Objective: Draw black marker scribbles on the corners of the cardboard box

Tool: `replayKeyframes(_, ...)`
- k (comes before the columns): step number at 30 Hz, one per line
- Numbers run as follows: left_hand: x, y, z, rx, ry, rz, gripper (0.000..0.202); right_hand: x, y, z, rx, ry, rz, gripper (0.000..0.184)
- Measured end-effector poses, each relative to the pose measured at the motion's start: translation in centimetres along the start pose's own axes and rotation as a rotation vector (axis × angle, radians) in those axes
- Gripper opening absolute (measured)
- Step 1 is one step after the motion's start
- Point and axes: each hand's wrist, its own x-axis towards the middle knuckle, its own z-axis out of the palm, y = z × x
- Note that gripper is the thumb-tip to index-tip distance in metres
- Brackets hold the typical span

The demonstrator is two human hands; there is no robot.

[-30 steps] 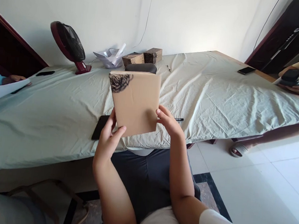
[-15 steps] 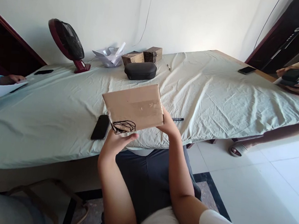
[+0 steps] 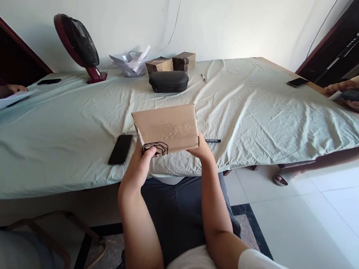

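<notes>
Pinching the left end, the bare left hand (image 3: 138, 164) held a brown cardboard box (image 3: 169, 127).
Its long side ran across, over the pale green cloth (image 3: 264, 113), to the bare right hand (image 3: 204, 150) holding the other end.

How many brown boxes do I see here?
3. One held box is between the left hand and right hand; a left rear box and right rear box sit behind the black case. More could be hidden.

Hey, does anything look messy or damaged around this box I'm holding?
Yes: the box has wrinkled patches on its upper face, and loose black scribbles by your left hand look odd on plain cardboard. The tablecloth is creased too.
</notes>
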Motion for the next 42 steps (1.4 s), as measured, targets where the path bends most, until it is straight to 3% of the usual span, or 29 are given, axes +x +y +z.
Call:
replayKeyframes(8, 0.7, 0.0, 0.1, -0.092, 0.054, -0.199, 0.067, 0.3, 1.2, 0.7, -0.032, 0.017, -0.012, 0.072)
replayKeyframes(11, 0.7, -0.3, -0.4, -0.041, -0.047, -0.032, 0.072, 0.2, 2.0, 0.6, 0.070, -0.007, 0.048, 0.071)
replayKeyframes(14, 0.9, -1.0, -1.0, 0.063, -0.124, 0.164, 0.097, 0.2, 2.2, 0.4, 0.232, -0.061, 0.118, 0.074)
replayKeyframes(16, 1.4, -1.8, -1.1, 0.155, -0.071, 0.186, 0.114, 0.2, 1.9, 0.1, 0.261, -0.104, 0.140, 0.074)
replayKeyframes(19, 2.4, -3.8, -1.2, 0.159, 0.037, 0.157, 0.115, 0.3, 1.6, -0.7, 0.198, -0.180, 0.136, 0.068)
replayKeyframes(22, 3.5, -6.2, -1.6, 0.089, 0.056, 0.123, 0.119, -0.3, 2.3, -2.8, -0.008, -0.145, 0.145, 0.063)
replayKeyframes(25, 4.2, -7.9, -2.2, 0.071, 0.106, 0.139, 0.119, -1.6, 3.8, -5.6, -0.642, -0.096, 0.233, 0.057)
replayKeyframes(26, 4.3, -8.2, -2.3, 0.073, 0.123, 0.148, 0.118, -2.0, 4.3, -6.5, -0.865, -0.137, 0.275, 0.056)
replayKeyframes(28, 4.6, -8.6, -2.4, 0.075, 0.150, 0.153, 0.117, -2.6, 5.0, -7.8, -1.097, -0.236, 0.317, 0.050)
replayKeyframes(34, 4.7, -8.0, -1.9, 0.127, 0.208, 0.149, 0.116, -1.5, 5.8, -7.3, -1.141, -0.362, 0.267, 0.040)
replayKeyframes(42, 3.5, -6.6, -1.4, 0.231, 0.224, 0.192, 0.111, 0.1, 5.5, -5.2, -1.176, -0.363, 0.325, 0.042)
